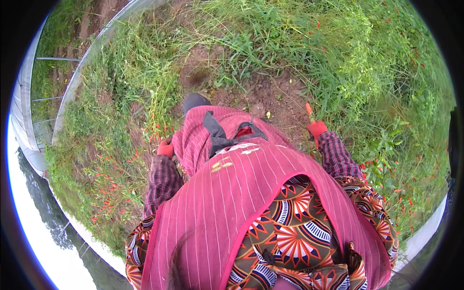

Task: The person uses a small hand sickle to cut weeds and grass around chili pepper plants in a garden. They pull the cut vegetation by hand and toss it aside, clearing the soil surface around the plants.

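Note:
My left hand (166, 148), in a red and dark work glove, hangs beside the pink striped apron (203, 203), next to a plant with red chili peppers (156, 127). Its fingers are partly hidden, so I cannot tell if they hold anything. My right hand (316, 130), in a red glove, is closed around a tool with an orange handle end (309, 108); the rest of the tool is hidden. A black strap (216, 134) lies over the front of the apron. A dark boot (195, 100) shows beyond the apron's hem.
Bare reddish soil (286, 94) lies ahead between dense weeds (261, 47). More plants with red peppers (112, 188) stand at the left, others at the right. White plastic sheeting (27, 98) and metal greenhouse bars (58, 58) run along the far left.

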### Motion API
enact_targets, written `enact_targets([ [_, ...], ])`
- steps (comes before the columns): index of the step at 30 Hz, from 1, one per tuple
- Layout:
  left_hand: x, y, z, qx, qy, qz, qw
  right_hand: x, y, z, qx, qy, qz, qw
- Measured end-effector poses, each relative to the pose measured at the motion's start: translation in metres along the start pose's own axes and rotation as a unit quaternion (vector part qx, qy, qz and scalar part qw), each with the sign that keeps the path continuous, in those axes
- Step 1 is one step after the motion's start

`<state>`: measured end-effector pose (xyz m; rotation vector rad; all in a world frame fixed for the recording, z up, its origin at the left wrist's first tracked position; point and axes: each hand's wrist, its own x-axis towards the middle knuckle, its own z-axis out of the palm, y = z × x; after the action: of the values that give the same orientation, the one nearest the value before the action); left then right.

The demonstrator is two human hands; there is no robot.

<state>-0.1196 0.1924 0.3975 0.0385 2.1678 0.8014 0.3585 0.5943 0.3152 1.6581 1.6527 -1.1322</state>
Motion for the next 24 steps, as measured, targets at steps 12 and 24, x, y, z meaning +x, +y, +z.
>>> enact_targets([
  [12, 0.109, 0.145, 0.117, 0.137, -0.15, 0.166, 0.965, -0.004, -0.07, 0.059, 0.174, -0.028, 0.083, 0.981],
  [24, 0.291, 0.046, 0.397, 0.682, -0.324, 0.363, 0.546, 0.108, -0.166, 0.228, 0.61, -0.025, 0.261, 0.748],
])
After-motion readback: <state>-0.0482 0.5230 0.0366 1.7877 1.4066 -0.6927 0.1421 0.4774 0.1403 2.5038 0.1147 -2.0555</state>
